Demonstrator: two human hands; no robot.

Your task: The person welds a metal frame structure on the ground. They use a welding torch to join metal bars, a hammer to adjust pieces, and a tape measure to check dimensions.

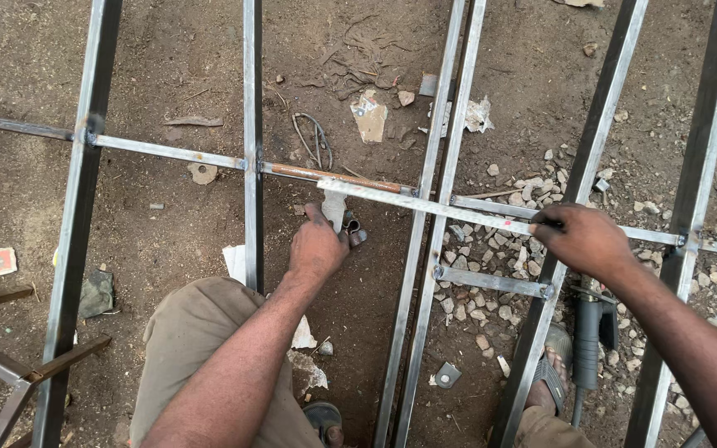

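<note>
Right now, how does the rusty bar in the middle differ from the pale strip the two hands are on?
The rusty bar is brown-orange; the pale strip is light silver with fine marks. The rusty bar runs between two long uprights, within the steel frame; the pale strip lies on top, crossing the paired uprights. No hand touches the rusty bar; the left hand is at the strip's near end and the right hand presses its other end. Both slant the same way.

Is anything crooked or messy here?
Yes. The loose bar lies slanted across the frame, not in line with its crosspieces; the left hand and right hand are at its ends. One crosspiece looks rusty. Paper scraps litter the dirt.
</note>
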